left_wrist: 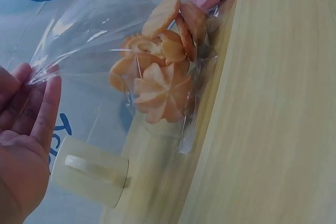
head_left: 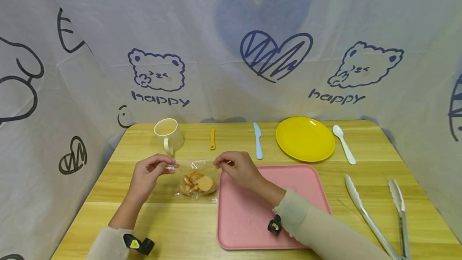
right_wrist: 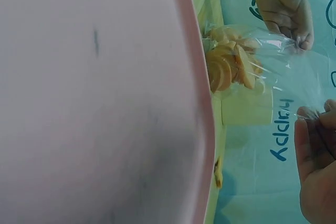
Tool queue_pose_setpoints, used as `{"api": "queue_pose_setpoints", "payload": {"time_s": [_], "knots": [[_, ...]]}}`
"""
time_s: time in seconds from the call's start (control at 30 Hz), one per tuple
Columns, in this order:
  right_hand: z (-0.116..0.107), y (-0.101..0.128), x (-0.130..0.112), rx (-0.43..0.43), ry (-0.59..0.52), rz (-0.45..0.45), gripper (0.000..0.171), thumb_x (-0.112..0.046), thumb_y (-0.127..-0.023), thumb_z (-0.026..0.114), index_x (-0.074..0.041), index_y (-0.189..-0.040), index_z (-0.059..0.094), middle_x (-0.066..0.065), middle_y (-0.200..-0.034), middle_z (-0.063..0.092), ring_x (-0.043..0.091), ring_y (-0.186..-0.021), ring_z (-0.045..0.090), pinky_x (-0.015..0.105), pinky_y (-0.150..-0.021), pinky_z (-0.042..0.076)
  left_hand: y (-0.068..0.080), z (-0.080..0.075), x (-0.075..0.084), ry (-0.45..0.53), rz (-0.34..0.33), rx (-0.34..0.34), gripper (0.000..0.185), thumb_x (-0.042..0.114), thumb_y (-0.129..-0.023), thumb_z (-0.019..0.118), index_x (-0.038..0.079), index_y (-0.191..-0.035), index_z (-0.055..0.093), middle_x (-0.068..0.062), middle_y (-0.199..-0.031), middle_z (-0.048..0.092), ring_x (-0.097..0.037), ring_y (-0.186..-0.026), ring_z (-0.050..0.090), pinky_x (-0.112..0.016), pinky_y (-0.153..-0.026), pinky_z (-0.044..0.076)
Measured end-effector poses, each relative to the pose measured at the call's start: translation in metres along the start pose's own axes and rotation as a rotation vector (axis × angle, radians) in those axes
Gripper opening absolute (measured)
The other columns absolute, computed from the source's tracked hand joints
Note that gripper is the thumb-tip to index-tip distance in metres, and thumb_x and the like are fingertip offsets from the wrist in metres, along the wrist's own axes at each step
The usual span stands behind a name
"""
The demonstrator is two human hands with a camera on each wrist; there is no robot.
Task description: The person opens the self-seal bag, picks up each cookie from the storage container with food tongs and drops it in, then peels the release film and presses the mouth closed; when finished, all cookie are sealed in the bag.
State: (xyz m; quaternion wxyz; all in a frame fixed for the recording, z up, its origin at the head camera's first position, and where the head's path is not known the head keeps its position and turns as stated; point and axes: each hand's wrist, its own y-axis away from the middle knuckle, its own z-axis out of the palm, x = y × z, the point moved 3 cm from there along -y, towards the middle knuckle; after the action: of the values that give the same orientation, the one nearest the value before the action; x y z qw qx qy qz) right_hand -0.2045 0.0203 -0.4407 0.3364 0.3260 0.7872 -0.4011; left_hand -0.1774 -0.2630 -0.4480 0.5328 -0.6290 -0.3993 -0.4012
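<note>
A clear plastic bag [head_left: 196,196] of cookies hangs between both hands, left of the pink tray [head_left: 245,212]. My left hand [head_left: 146,173] pinches the bag's upper left corner between thumb and fingers. At the opposite upper corner, my right hand [head_left: 240,167] pinches the film, its forearm crossing over the tray. Several golden cookies [left_wrist: 163,90], one flower-shaped, lie bunched at the bottom of the bag. The bag's top edge is stretched wide between the two hands. A cream mug [head_left: 169,135] stands just beyond the left hand.
Along the back lie a small yellow-orange handle-like piece [head_left: 212,139], a pale blue knife [head_left: 258,141], a yellow plate [head_left: 304,139] and a white spoon [head_left: 344,144]. Metal tongs [head_left: 375,228] lie spread at the right. A printed cloth [head_left: 216,103] hangs behind the table.
</note>
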Motion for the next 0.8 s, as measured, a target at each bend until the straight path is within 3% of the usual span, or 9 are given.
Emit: {"api": "queue_pose_setpoints", "payload": {"time_s": [0.17,0.37,0.47,0.57,0.7,0.8], "knots": [[-0.001,0.003,-0.001,-0.031,0.043,-0.017,0.014,-0.002,-0.099,0.065,-0.006,-0.103,0.077,0.006,-0.102,0.077,0.018,-0.090,0.073,0.022,-0.077,0.061,-0.002,0.000,0.001,-0.064,-0.040,0.014,0.014,-0.001,-0.102,0.062,-0.015,-0.103,0.066,-0.003,-0.097,0.073,-0.013,-0.089,0.074,-0.030,-0.077,0.064],[0.002,0.003,-0.003,0.000,0.102,-0.037,0.003,-0.010,-0.096,0.075,-0.008,-0.096,0.072,0.001,-0.092,0.073,0.011,-0.084,0.069,0.021,-0.075,0.061,-0.005,0.004,0.005,-0.155,-0.077,0.015,0.015,-0.001,-0.096,0.071,-0.012,-0.100,0.061,-0.008,-0.097,0.070,-0.008,-0.088,0.072,-0.027,-0.077,0.063],[0.004,0.000,-0.003,-0.008,0.129,-0.017,0.013,-0.006,-0.095,0.075,-0.008,-0.096,0.062,-0.001,-0.089,0.069,0.009,-0.082,0.068,0.020,-0.073,0.059,-0.006,0.006,0.009,-0.210,-0.065,-0.023,0.014,-0.003,-0.097,0.068,-0.010,-0.105,0.059,-0.014,-0.100,0.067,-0.006,-0.092,0.071,-0.024,-0.078,0.063],[0.006,-0.007,-0.006,-0.061,0.159,0.015,0.020,-0.005,-0.095,0.073,-0.009,-0.105,0.057,-0.003,-0.088,0.065,0.010,-0.082,0.064,0.022,-0.071,0.057,-0.007,0.007,0.013,-0.284,-0.031,-0.074,0.015,-0.005,-0.098,0.066,-0.007,-0.112,0.061,-0.017,-0.103,0.067,-0.007,-0.094,0.069,-0.022,-0.080,0.061],[0.010,-0.018,-0.012,-0.167,0.241,0.050,0.032,-0.018,-0.095,0.076,-0.013,-0.123,0.062,-0.005,-0.099,0.065,0.011,-0.091,0.061,0.027,-0.078,0.055,-0.010,0.007,0.019,-0.409,0.006,-0.153,0.022,-0.008,-0.097,0.065,0.000,-0.117,0.067,-0.012,-0.105,0.068,-0.014,-0.095,0.065,-0.023,-0.081,0.060],[0.016,-0.027,-0.015,-0.226,0.301,0.060,0.036,-0.031,-0.095,0.077,-0.017,-0.126,0.067,-0.004,-0.109,0.069,0.009,-0.098,0.062,0.027,-0.082,0.055,-0.014,0.008,0.023,-0.506,0.002,-0.215,0.030,-0.009,-0.096,0.064,0.008,-0.120,0.069,-0.005,-0.104,0.066,-0.016,-0.095,0.062,-0.030,-0.083,0.060]]}}
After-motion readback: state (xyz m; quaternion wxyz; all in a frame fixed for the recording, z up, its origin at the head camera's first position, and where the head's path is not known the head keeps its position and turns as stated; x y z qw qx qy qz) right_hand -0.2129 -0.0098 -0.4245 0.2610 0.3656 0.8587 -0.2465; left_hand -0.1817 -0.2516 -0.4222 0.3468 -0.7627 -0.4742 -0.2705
